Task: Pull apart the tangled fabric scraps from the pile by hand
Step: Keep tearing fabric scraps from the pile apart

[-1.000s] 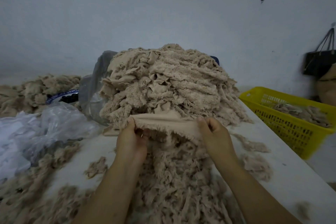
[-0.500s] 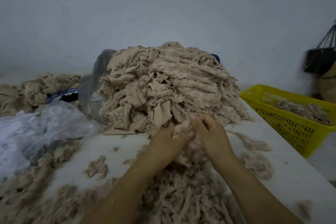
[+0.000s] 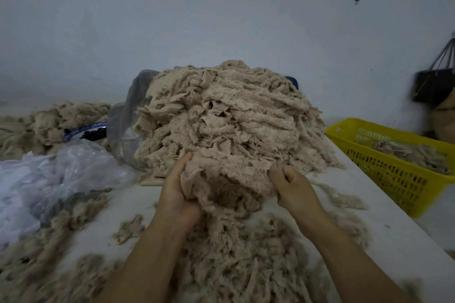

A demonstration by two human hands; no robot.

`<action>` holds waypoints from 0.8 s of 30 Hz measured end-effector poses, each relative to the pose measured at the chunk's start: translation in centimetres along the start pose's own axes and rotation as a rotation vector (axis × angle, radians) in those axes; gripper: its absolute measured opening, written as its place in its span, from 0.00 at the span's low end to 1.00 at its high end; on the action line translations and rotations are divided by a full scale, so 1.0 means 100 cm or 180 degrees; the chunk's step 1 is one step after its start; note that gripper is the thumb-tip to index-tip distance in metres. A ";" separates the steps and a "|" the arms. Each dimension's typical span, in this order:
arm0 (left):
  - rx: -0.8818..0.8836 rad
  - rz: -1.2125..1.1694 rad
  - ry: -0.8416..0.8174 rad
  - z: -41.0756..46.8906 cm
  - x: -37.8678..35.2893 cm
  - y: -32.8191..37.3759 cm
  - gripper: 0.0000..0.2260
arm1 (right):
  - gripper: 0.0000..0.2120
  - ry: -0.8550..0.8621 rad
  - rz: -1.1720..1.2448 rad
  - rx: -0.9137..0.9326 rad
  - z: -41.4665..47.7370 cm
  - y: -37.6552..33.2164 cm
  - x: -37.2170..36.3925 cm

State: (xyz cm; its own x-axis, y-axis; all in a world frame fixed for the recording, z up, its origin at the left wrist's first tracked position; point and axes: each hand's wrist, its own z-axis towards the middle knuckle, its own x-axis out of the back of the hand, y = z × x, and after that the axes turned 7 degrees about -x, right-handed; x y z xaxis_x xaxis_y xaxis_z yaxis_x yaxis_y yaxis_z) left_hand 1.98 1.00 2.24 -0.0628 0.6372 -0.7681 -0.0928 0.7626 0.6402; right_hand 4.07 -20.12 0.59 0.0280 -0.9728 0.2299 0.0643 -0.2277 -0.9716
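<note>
A tall pile of tangled beige fabric scraps [image 3: 234, 115] sits in the middle of the white table [image 3: 384, 233]. At its near foot my two hands hold one fluffy beige scrap [image 3: 229, 174] stretched between them. My left hand [image 3: 178, 192] grips the scrap's left end, thumb up against the pile. My right hand [image 3: 291, 187] has its fingers curled round the right edge of the same scrap. Loose pulled-apart scraps [image 3: 236, 253] lie heaped below my wrists.
A yellow perforated basket [image 3: 394, 174] with some scraps stands at the right table edge. Crumpled clear plastic bags [image 3: 56, 177] lie at left, with another heap of scraps [image 3: 49, 123] behind. A dark bag [image 3: 435, 86] hangs on the wall at right.
My hands, bunched together on a scrap half a second ago, have moved apart and lifted, and a fluffy scrap now spreads between them at the foot of the pile.
</note>
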 end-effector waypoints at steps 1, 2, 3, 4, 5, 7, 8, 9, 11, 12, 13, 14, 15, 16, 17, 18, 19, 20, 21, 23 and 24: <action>0.0026 0.0111 -0.0012 0.000 0.000 -0.002 0.08 | 0.18 0.0020 0.0215 -0.0040 0.000 -0.001 0.000; 0.0067 0.0187 -0.0024 -0.001 0.000 -0.004 0.10 | 0.18 0.0039 0.0325 -0.0098 -0.003 -0.006 -0.001; 0.0079 0.0256 -0.0040 0.000 0.000 -0.005 0.13 | 0.17 0.0023 0.0512 -0.0108 -0.003 -0.005 -0.002; 0.0096 0.0306 -0.0068 0.001 0.001 -0.007 0.17 | 0.17 -0.0004 0.0670 -0.0172 -0.005 -0.007 -0.003; 0.0110 0.0409 -0.0117 0.000 0.000 -0.007 0.18 | 0.16 -0.0045 0.0873 -0.0219 -0.003 -0.005 -0.003; 0.0162 0.0743 -0.0220 -0.001 0.001 -0.012 0.10 | 0.12 -0.0091 0.1111 -0.0387 -0.002 -0.004 -0.005; 0.0187 0.0855 -0.0215 -0.001 0.002 -0.016 0.13 | 0.11 -0.0132 0.1164 -0.0416 -0.002 -0.006 -0.007; 0.0247 0.0999 -0.0193 -0.001 0.002 -0.017 0.17 | 0.11 -0.0159 0.1192 -0.0356 0.002 -0.001 -0.008; 0.0404 0.1064 -0.0287 -0.005 0.000 -0.019 0.16 | 0.08 0.0051 0.1198 -0.0266 0.002 -0.003 -0.010; 0.0517 0.0964 -0.0339 -0.006 -0.002 -0.018 0.14 | 0.07 0.0212 0.1279 -0.0357 0.001 -0.006 -0.009; 0.0600 0.0753 -0.0344 -0.006 -0.004 -0.017 0.12 | 0.09 0.0359 0.1559 -0.0416 0.004 -0.004 -0.007; 0.0649 0.0445 -0.0326 -0.007 -0.006 -0.016 0.13 | 0.21 0.0489 0.1727 -0.0561 0.001 -0.006 -0.004; 0.0651 0.0141 -0.0243 -0.006 -0.008 -0.015 0.13 | 0.14 0.0611 0.1695 -0.0483 0.004 -0.003 -0.002; 0.0649 -0.0087 -0.0168 -0.006 -0.009 -0.015 0.14 | 0.15 0.0705 0.1552 -0.0509 0.002 -0.006 -0.003; 0.0641 -0.0178 -0.0071 -0.005 -0.009 -0.015 0.15 | 0.16 0.0731 0.1229 -0.0375 0.002 -0.002 -0.003; 0.0636 -0.0146 0.0012 -0.005 -0.011 -0.015 0.16 | 0.18 0.0683 0.0915 -0.0253 -0.003 -0.005 -0.006; 0.0632 -0.0088 0.0091 -0.004 -0.011 -0.016 0.17 | 0.18 0.0564 0.0620 0.0047 -0.005 -0.003 -0.010; 0.0607 -0.0035 0.0149 -0.004 -0.013 -0.018 0.18 | 0.17 0.0327 0.0407 0.0227 -0.011 -0.009 -0.018; 0.0527 0.0055 0.0185 -0.005 -0.013 -0.019 0.21 | 0.17 -0.0007 0.0201 0.0443 -0.015 -0.010 -0.024; 0.0342 0.0156 0.0144 -0.005 -0.012 -0.025 0.21 | 0.16 -0.0405 -0.0283 0.0646 -0.020 -0.011 -0.038; 0.0302 0.0238 0.0147 -0.006 -0.011 -0.027 0.18 | 0.16 -0.0435 -0.0635 0.0749 -0.021 -0.010 -0.044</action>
State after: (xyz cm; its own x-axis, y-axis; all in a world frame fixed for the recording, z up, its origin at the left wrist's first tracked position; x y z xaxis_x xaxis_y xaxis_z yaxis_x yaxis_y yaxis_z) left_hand 1.75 -1.85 1.35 -0.1118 0.6885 -0.7166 0.0083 0.7218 0.6921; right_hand 1.77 -15.73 0.45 0.1242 -0.8917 0.4352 0.3100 -0.3817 -0.8707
